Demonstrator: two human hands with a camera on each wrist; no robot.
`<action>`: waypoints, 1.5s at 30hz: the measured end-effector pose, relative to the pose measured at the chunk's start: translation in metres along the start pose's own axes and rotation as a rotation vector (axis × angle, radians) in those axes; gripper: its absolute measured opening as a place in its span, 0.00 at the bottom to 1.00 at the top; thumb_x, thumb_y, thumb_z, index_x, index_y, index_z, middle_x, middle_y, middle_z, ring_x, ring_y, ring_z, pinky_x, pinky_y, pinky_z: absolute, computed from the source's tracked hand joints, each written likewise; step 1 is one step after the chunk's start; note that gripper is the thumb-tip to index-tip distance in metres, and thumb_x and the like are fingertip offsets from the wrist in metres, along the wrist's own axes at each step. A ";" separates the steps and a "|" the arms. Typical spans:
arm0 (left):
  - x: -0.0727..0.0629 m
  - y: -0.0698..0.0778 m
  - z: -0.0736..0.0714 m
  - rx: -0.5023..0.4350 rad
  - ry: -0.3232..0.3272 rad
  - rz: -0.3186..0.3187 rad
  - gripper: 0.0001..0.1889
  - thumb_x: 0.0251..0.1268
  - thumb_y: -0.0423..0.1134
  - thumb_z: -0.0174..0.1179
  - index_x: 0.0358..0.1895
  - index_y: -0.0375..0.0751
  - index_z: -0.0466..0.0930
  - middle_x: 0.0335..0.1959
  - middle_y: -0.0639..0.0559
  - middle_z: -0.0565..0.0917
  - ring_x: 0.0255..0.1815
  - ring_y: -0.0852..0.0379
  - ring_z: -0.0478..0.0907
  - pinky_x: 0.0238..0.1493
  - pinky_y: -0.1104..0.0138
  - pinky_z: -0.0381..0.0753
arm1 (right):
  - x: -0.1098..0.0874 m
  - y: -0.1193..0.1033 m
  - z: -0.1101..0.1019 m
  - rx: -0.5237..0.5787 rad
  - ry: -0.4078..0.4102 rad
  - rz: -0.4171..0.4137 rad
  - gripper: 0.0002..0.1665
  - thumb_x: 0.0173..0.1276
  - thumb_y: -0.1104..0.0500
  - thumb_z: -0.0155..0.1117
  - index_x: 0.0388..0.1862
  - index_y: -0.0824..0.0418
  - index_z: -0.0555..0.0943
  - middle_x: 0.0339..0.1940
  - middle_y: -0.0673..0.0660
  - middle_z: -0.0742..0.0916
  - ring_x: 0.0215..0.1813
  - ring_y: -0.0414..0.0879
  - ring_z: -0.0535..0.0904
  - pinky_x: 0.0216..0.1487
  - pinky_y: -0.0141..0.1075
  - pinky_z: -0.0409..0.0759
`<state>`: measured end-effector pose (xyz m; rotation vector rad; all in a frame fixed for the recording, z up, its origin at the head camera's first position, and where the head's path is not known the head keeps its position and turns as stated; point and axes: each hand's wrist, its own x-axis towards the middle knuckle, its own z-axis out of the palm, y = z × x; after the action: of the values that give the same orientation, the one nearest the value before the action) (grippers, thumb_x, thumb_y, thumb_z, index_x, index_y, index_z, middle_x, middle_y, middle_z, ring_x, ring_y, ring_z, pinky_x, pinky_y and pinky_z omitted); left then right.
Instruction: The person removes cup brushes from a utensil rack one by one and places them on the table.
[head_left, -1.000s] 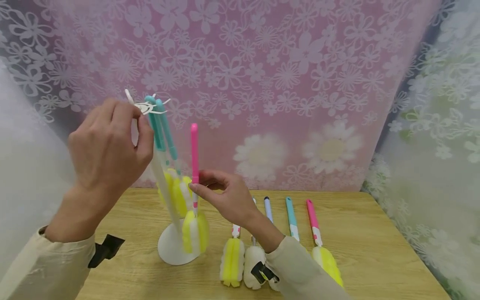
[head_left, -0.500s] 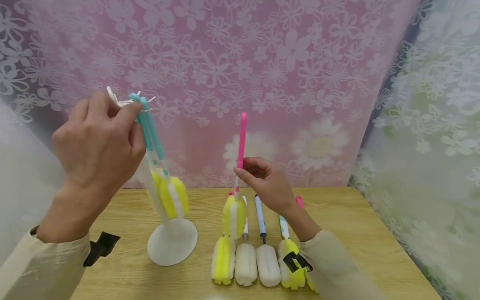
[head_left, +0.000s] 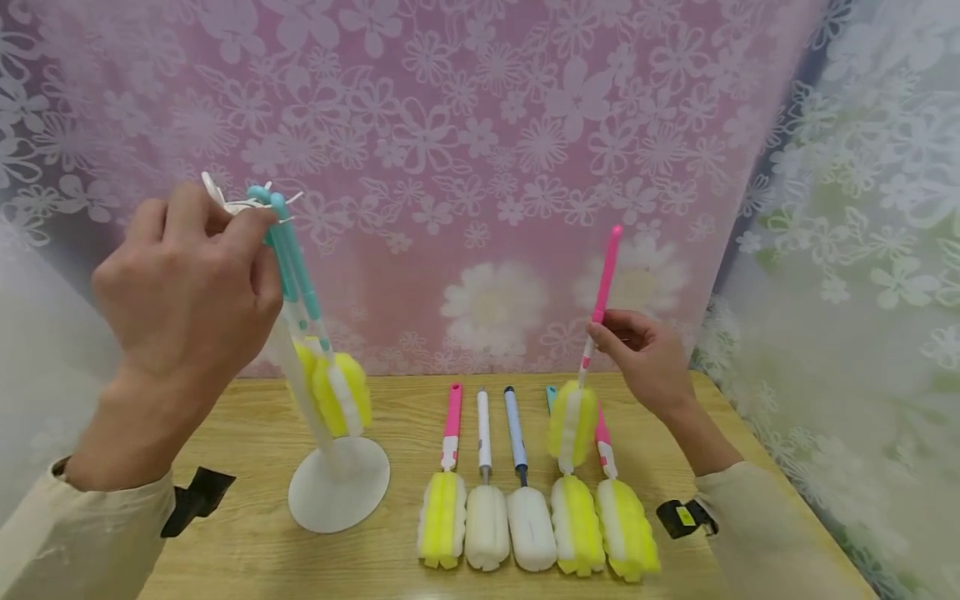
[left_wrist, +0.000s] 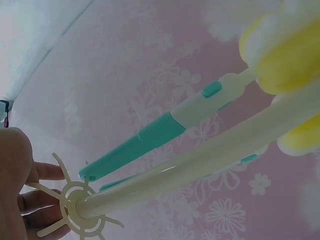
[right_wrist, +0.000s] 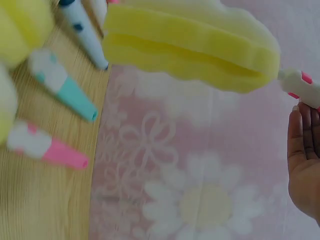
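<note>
My left hand (head_left: 187,287) grips the hooked top of a white stand (head_left: 341,492); in the left wrist view my fingers lie behind its ring of hooks (left_wrist: 64,200). Two teal-handled sponge brushes (head_left: 298,267) hang from those hooks, yellow-and-white heads down. Off to the right, my right hand (head_left: 651,362) pinches a pink-handled sponge brush (head_left: 573,421) just below its handle, raised and slightly tilted, sponge downward. Its sponge (right_wrist: 190,47) spans the top of the right wrist view. Below it, more sponge brushes lie in a row, the nearest being a teal-handled one (head_left: 577,525).
On the wooden table (head_left: 225,500), the row also has a pink-handled brush (head_left: 441,521) at left, a white-handled one (head_left: 487,529), a blue-handled one (head_left: 531,529) and another pink one (head_left: 628,529) at right. A flowered pink curtain (head_left: 360,292) hangs behind the table.
My right hand has carried the pink-handled brush rightward, from beside the stand to above the row's right end. My left hand stays on the stand's top. The view has shifted slightly.
</note>
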<state>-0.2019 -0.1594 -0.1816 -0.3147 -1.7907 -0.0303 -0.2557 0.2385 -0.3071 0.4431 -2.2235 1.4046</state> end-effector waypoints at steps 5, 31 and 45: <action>0.001 0.001 0.000 -0.012 0.006 0.003 0.22 0.70 0.40 0.37 0.40 0.41 0.85 0.27 0.39 0.72 0.24 0.38 0.66 0.10 0.52 0.60 | -0.005 0.022 -0.037 -0.149 0.038 0.065 0.20 0.67 0.54 0.63 0.50 0.68 0.82 0.35 0.46 0.86 0.33 0.36 0.82 0.34 0.25 0.79; 0.002 -0.003 -0.003 0.014 -0.006 0.022 0.22 0.73 0.41 0.37 0.40 0.40 0.85 0.27 0.39 0.72 0.24 0.38 0.67 0.11 0.53 0.63 | -0.048 0.115 -0.068 -0.332 -0.418 0.573 0.27 0.69 0.49 0.60 0.42 0.76 0.82 0.26 0.54 0.85 0.30 0.48 0.83 0.36 0.44 0.83; 0.001 -0.004 -0.005 0.034 -0.039 0.028 0.22 0.70 0.38 0.37 0.42 0.40 0.85 0.28 0.40 0.72 0.25 0.40 0.68 0.11 0.55 0.64 | -0.048 0.133 -0.041 -0.393 -0.471 0.598 0.18 0.66 0.55 0.64 0.25 0.69 0.84 0.15 0.54 0.82 0.20 0.49 0.81 0.26 0.40 0.81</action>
<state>-0.1987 -0.1641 -0.1785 -0.3180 -1.8232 0.0266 -0.2729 0.3331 -0.4184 -0.0524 -3.1166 1.1417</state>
